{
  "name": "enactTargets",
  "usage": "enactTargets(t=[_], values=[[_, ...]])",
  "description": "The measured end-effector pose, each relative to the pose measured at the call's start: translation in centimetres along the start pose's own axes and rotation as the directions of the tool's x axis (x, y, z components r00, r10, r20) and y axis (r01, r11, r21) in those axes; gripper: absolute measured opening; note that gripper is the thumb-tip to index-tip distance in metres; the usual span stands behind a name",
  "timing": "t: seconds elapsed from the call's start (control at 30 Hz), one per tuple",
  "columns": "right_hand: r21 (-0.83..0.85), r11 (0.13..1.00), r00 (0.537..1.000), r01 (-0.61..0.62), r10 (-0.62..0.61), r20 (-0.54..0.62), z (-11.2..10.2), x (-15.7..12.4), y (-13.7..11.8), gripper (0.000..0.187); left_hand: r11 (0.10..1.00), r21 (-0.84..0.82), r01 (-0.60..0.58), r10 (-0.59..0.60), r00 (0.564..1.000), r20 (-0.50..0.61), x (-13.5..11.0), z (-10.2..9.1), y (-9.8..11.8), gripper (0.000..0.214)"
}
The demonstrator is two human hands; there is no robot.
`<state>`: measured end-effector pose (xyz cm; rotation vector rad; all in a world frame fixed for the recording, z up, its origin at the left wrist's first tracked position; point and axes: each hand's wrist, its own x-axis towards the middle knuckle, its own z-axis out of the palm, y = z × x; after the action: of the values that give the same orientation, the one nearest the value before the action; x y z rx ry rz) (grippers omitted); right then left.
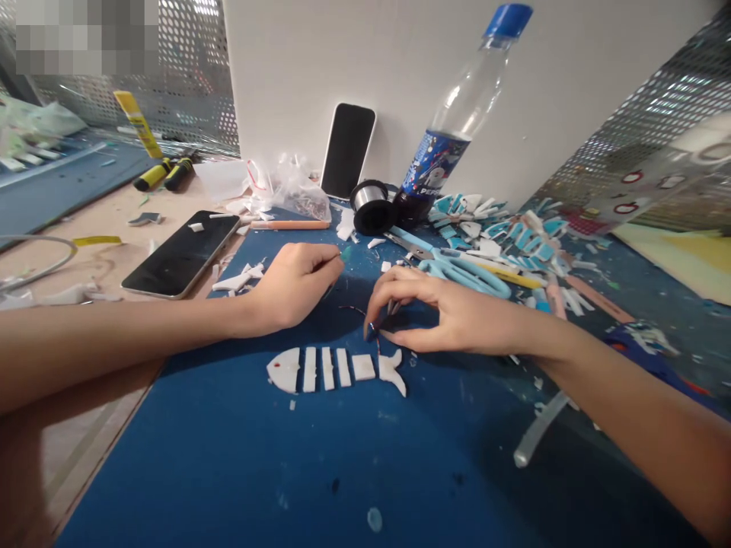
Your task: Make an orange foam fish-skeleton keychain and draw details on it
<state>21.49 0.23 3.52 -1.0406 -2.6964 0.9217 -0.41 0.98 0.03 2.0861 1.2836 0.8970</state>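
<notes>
A white fish cut into several flat pieces lies on the blue mat (256, 472): a head piece (285, 371) with a red eye, narrow strips (327, 369), a squarish piece (364, 367) and a forked tail (391, 373). Just above the tail, my right hand (439, 312) has its thumb and index fingertip close together on a thin reddish cord (378, 346). One end of that cord reaches the tail; the other curves leftward. My left hand (297, 285) is closed above the head piece, its fingertips turned away, so any contents are hidden.
Behind my hands are light blue scissors (465, 270), a wire spool (372, 207), a leaning phone (348, 151) and a Pepsi bottle (437, 164). Another phone (181, 253) lies left. Blue-and-white scraps (528, 236) pile up at right, near a translucent glue stick (540, 430).
</notes>
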Motion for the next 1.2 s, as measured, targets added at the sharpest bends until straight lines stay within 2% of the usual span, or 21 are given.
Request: enactTargets(t=[0.1,0.23,0.37,0.47,0.57,0.63,0.77,0.9,1.0,1.1,1.2], values=[[0.003,1.000,1.000,-0.013,0.013,0.028,0.0,0.0,0.3,0.018,1.000,-0.018,0.004,-0.004,1.000,0.007,0.0,0.0,-0.1,0.034],[0.043,0.998,0.998,-0.049,0.051,-0.044,0.7,0.1,0.5,0.020,0.998,-0.050,0.027,-0.027,1.000,-0.007,0.1,0.0,-0.4,0.032],[0.041,0.995,0.990,-0.094,0.098,-0.100,0.6,0.1,0.5,0.021,1.000,-0.006,0.019,-0.019,0.999,-0.026,0.1,0.1,-0.3,0.032],[0.067,0.992,0.994,-0.104,0.106,-0.024,0.0,-0.1,0.6,0.024,0.998,0.055,-0.020,0.022,0.999,-0.045,-0.1,0.1,-0.2,0.032],[0.116,0.992,0.995,-0.057,0.047,0.088,-0.5,-0.3,0.8,0.024,0.996,0.083,-0.038,0.043,0.997,-0.057,-0.1,0.2,-0.1,0.031],[0.125,0.992,0.992,-0.024,0.008,0.123,-0.6,-0.3,0.9,0.024,0.998,0.065,-0.019,0.024,0.997,-0.079,0.1,0.2,-0.2,0.030],[0.132,0.991,0.990,0.018,-0.036,0.138,-0.8,-0.3,1.3,0.026,0.999,-0.007,0.031,-0.032,0.994,-0.106,0.4,0.3,-0.6,0.026],[0.156,0.987,0.984,0.038,-0.064,0.168,-1.1,-0.5,1.7,0.027,0.999,-0.023,0.038,-0.040,0.995,-0.091,0.3,0.3,-0.6,0.025],[0.161,0.987,0.981,0.029,-0.059,0.183,-1.0,-0.6,1.9,0.025,0.999,-0.035,0.010,-0.012,0.998,-0.059,0.1,0.2,-0.4,0.028],[0.157,0.988,0.987,0.009,-0.034,0.158,-0.7,-0.6,1.9,0.024,0.999,-0.043,-0.030,0.029,0.999,-0.028,0.0,0.1,-0.2,0.030],[0.141,0.990,0.992,-0.012,-0.006,0.127,-0.5,-0.3,1.7,0.024,0.999,-0.048,-0.022,0.021,0.999,-0.031,0.1,0.1,-0.2,0.030]])
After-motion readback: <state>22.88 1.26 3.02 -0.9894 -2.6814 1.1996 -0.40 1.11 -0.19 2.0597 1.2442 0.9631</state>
